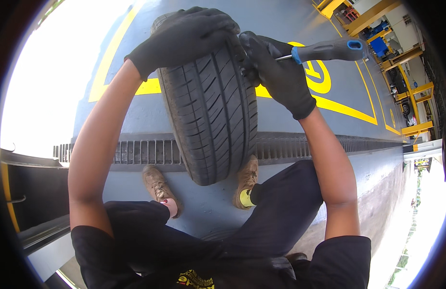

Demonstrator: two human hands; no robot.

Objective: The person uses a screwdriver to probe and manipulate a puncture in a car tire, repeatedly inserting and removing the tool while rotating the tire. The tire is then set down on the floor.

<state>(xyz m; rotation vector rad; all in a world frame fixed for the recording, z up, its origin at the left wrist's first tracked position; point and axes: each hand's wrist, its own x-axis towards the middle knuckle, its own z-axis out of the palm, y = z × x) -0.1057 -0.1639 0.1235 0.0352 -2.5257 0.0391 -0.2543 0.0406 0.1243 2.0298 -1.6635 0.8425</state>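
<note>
A black tyre [211, 111] stands upright on its tread between my feet, its grooved face toward me. My left hand [194, 36], in a black glove, lies over the top of the tyre with its fingers bent across to the far right edge. Against the tyre's upper right side is my right hand [276, 67], also gloved in black. It is closed round the thin metal shaft of a screwdriver [329, 51], whose grey and blue handle sticks out to the right. The tip of the shaft is hidden by the right hand and the tyre.
A metal drain grate [146, 152] runs across the grey floor behind the tyre. Yellow lines [346, 111] mark the floor beyond. Yellow lift frames [416, 96] stand at the far right. My two brown shoes [158, 185] flank the tyre's base.
</note>
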